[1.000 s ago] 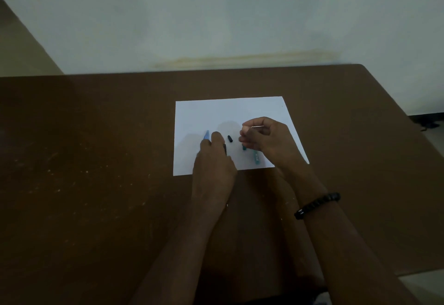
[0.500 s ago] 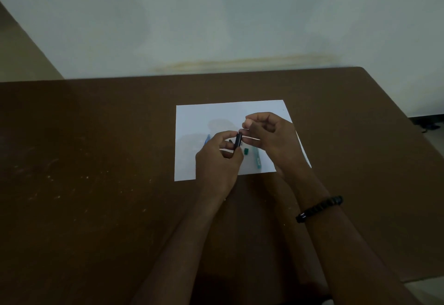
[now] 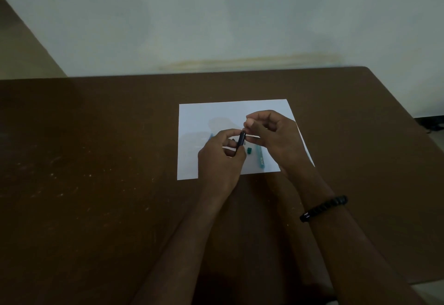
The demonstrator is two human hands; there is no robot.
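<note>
our left hand [image 3: 221, 160] pinches dark pen barrel [image 3: 241, 141]; right hand [image 3: 274, 136] pinches thin pale piece [image 3: 252, 135]; teal bit [image 3: 249, 151], teal tube [image 3: 260, 159] on paper [image 3: 204, 122].

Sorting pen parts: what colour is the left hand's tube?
The tube is black; head view.

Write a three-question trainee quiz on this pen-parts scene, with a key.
1. True or false: the black bracelet sits on the left wrist.
2. Which lies untouched on the white paper? A) small teal cap B) scissors C) coin
3. Fill in: the right hand pinches a thin pale rod, while the dark tube is gripped by the fingers of the ___ hand.

Key: 1 false, it is on the right wrist; 2 A; 3 left hand.
</note>
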